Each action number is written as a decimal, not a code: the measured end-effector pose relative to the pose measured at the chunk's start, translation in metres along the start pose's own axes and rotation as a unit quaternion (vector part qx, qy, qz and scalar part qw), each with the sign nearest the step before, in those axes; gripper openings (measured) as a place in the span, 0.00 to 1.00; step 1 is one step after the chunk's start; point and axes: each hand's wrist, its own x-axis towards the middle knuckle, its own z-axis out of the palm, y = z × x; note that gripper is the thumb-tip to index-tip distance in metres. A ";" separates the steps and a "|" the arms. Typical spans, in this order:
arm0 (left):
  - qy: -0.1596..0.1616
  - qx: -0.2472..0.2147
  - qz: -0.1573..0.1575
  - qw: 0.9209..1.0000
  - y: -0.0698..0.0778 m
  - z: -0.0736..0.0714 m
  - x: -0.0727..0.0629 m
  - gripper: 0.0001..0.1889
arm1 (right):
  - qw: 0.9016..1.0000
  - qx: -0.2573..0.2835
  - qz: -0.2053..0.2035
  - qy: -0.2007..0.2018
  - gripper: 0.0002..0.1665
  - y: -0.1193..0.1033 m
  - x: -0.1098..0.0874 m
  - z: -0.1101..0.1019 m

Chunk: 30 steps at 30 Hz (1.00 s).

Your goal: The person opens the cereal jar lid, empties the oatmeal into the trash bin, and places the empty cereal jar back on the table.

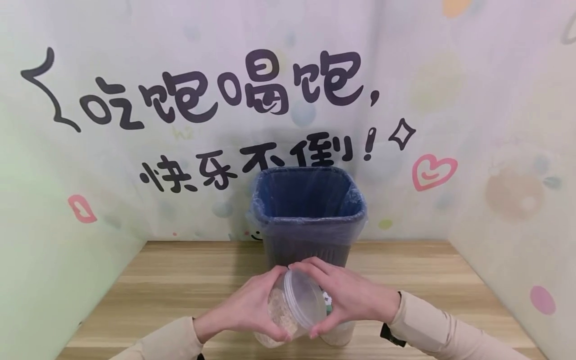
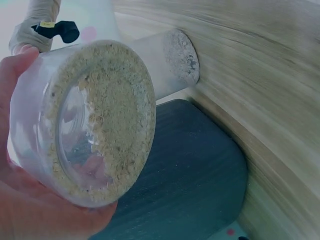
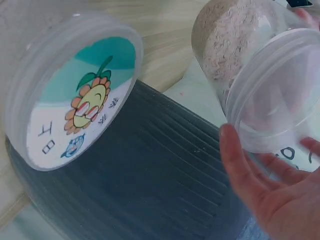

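A clear plastic jar (image 1: 281, 312) with a translucent lid (image 1: 306, 297) is tilted in front of the bin, its lid turned to the right. Pale beige flakes show through the jar's base (image 2: 122, 115). My left hand (image 1: 252, 305) grips the jar's body, thumb low and fingers over the far side. Around the lid, my right hand (image 1: 348, 295) spreads its thumb and fingers at the rim; in the right wrist view a fingertip (image 3: 229, 137) meets the lid's edge. Behind the right hand stands a second jar (image 1: 338, 334), partly hidden.
A dark blue bin (image 1: 310, 242) with a clear plastic liner stands on the wooden table (image 1: 189, 280) near the back wall. The second jar's lid (image 3: 87, 102) bears a flower drawing and letters. A patterned curtain (image 1: 180, 40) with large writing hangs behind.
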 end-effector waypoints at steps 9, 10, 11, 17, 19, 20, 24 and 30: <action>-0.008 -0.005 0.049 0.999 -0.011 0.013 -0.008 0.48 | 0.994 -0.088 -0.045 -0.037 0.70 -0.014 -0.003 0.006; 0.003 0.000 0.049 0.999 -0.012 0.013 -0.008 0.48 | 0.997 -0.065 -0.032 -0.037 0.71 -0.014 -0.003 0.007; 0.014 0.006 0.044 0.999 -0.012 0.014 -0.009 0.49 | 0.998 -0.037 -0.019 -0.036 0.72 -0.013 -0.003 0.007; 0.074 0.078 0.004 0.994 -0.006 0.014 -0.013 0.52 | 0.981 0.162 0.104 -0.016 0.61 -0.012 -0.002 0.009; 0.084 0.106 -0.010 0.991 -0.003 0.014 -0.013 0.53 | 0.963 0.225 0.146 -0.013 0.55 -0.012 -0.002 0.010; 0.088 0.120 -0.015 0.989 -0.002 0.014 -0.012 0.53 | 0.953 0.254 0.164 -0.012 0.53 -0.013 -0.001 0.010; 0.099 0.162 -0.017 0.982 0.000 0.014 -0.010 0.55 | 0.920 0.332 0.209 -0.003 0.49 -0.014 0.000 0.013; 0.099 0.191 0.003 0.977 0.002 0.013 -0.009 0.55 | 0.951 0.257 0.167 0.051 0.50 -0.021 0.000 0.022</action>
